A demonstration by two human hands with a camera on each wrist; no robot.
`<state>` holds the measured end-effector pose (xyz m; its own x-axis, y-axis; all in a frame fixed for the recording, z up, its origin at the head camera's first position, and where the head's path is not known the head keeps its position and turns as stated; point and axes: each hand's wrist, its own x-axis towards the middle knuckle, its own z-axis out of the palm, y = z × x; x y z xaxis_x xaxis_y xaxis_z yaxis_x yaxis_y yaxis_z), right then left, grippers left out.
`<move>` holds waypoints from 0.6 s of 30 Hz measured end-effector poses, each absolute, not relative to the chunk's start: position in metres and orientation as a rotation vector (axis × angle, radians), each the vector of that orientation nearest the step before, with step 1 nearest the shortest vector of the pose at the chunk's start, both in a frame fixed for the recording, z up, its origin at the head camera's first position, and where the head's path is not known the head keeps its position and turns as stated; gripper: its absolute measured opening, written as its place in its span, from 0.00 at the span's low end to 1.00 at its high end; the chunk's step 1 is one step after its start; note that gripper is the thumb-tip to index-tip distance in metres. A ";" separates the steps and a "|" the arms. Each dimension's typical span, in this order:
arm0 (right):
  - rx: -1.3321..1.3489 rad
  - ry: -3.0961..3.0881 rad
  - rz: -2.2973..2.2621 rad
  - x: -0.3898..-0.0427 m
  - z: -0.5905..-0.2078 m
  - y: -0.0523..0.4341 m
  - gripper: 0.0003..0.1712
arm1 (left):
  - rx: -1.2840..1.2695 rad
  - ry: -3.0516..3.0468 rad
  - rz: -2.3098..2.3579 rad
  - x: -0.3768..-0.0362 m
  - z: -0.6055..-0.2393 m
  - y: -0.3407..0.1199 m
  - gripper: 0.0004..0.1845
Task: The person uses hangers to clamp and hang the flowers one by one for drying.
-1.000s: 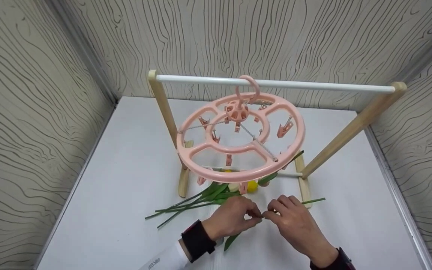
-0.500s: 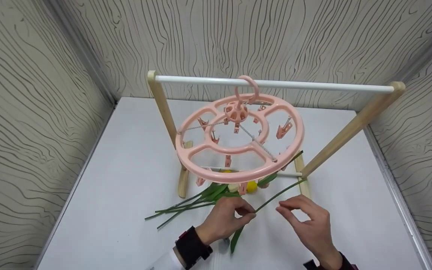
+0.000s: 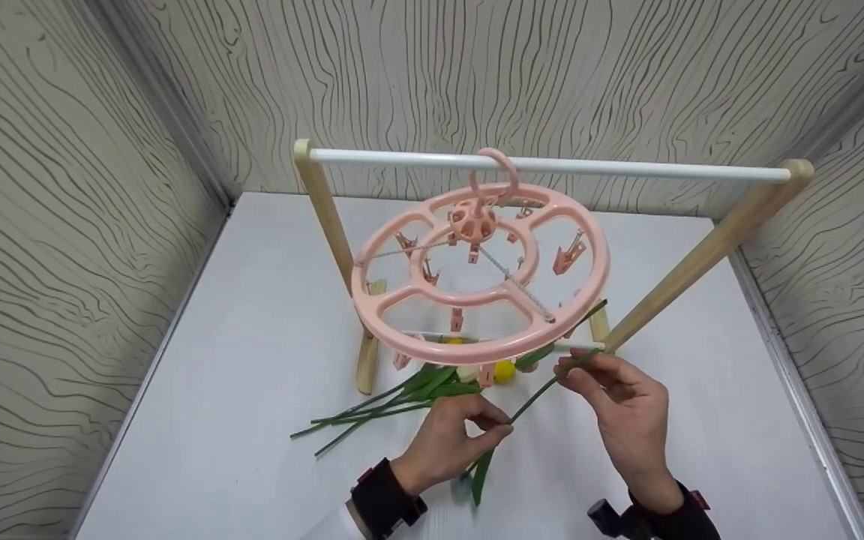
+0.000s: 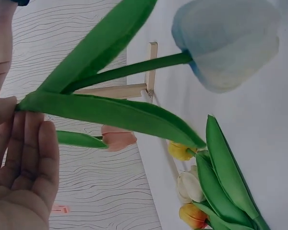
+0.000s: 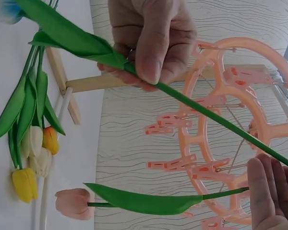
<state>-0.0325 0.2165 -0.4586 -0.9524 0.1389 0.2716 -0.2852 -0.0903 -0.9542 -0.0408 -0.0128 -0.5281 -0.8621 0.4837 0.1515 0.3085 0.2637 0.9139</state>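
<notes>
An artificial tulip with a pale blue-white bloom (image 4: 225, 45) is held by both hands. My left hand (image 3: 453, 437) pinches its green stem (image 3: 531, 399) just by the leaves (image 4: 110, 112), and the bloom points down toward the table. Farther up, near the stem's bare end, my right hand (image 3: 623, 416) holds it between thumb and fingers. Above the hands, a round pink clip hanger (image 3: 481, 349) hangs by its hook from a white bar. A pink tulip (image 5: 73, 203) dangles bloom-down from the hanger's near right side; its clip is hidden.
Several tulips lie on the white table (image 3: 214, 360), stems toward the left, with white blooms (image 5: 42, 162), a yellow bloom (image 5: 24, 184) and an orange-yellow one (image 4: 193, 215). Wooden posts (image 3: 702, 262) support the white bar (image 3: 627, 169). Patterned walls (image 3: 372, 75) surround the table.
My right hand let go of the stem near the left hand, moved away, then took hold farther up toward its end. The stem now slants up to the right. The left hand shifted slightly left.
</notes>
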 end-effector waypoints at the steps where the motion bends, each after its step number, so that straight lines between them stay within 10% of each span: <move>1: 0.166 -1.890 2.136 -0.033 -0.457 0.216 0.12 | 0.750 2.366 1.657 -0.041 -0.528 -0.013 0.04; 18: 0.559 -1.923 2.055 -0.035 -0.449 0.214 0.10 | 0.804 2.346 1.819 -0.037 -0.504 -0.006 0.07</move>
